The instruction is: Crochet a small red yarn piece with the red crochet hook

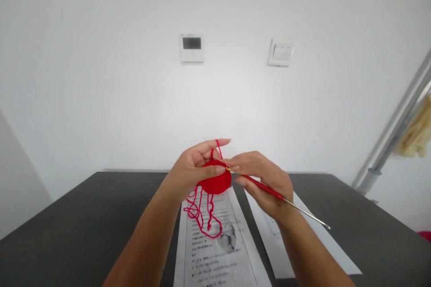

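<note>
A round piece of red crochet (217, 183) is pinched between the thumb and fingers of my left hand (198, 166). Red yarn loops over that hand's raised index finger. My right hand (264, 179) grips a crochet hook (264, 187) with a red handle and silver ends; its tip lies at the top edge of the piece. Something small and yellow shows where the hook meets the red work. Loose red yarn (212, 236) hangs in curls below the piece, over a printed sheet.
Two paper sheets, a printed one (215, 269) and another (286, 269) to its right, lie on the dark table (67, 233). A white wall behind carries a thermostat (192, 48) and a switch (281, 53). A metal pole (393, 143) stands at the right.
</note>
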The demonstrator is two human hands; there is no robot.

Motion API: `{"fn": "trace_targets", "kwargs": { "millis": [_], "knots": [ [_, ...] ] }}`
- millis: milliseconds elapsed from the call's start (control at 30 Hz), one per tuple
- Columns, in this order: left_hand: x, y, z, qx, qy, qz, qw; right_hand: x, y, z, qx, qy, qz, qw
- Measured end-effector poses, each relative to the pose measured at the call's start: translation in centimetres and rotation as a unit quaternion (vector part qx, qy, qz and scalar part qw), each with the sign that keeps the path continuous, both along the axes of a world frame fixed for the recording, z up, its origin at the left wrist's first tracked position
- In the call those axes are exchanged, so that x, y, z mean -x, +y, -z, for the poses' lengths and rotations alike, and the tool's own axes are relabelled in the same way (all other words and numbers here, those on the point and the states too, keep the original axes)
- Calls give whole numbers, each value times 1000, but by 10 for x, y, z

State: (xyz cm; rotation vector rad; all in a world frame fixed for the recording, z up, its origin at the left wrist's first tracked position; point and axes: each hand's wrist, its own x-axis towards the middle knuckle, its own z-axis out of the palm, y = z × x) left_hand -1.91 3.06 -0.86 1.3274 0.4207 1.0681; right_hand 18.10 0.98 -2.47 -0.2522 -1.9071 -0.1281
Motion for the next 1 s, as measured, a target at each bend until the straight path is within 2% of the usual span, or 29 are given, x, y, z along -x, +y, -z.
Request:
{"fn": "trace_targets", "kwargs": {
  "millis": [133,200,333,433,500,600,667,733,800,933,1000],
  "knots": [
    [2,-2,-2,-5,-25,56,998,6,2,5,-100,-17,27,994],
    [4,-2,-3,-11,-18,63,998,9,3,8,-127,-13,49,991],
    [4,-5,-5,-42,13,36,998,9,3,9,-96,17,61,993],
    [0,-11,-7,-86,48,-30,995,7,1,9,-37,43,40,998],
    [-5,-16,-8,-136,86,-106,981,9,1,9,-4,58,44,997],
    [-14,-23,-7,-212,148,-242,935,16,5,13,1,71,100,992],
    [-18,-24,-6,-209,145,-276,927,23,9,17,-27,80,150,985],
    [-18,-21,-5,-153,100,-225,957,30,12,21,-51,89,180,978],
    [-13,-14,-4,-67,60,-133,987,35,12,23,-53,92,169,980],
    [2,1,-4,40,13,18,999,35,2,19,42,96,61,993],
    [6,5,-3,65,-5,65,996,31,-2,16,96,96,15,991]
  ]
}}
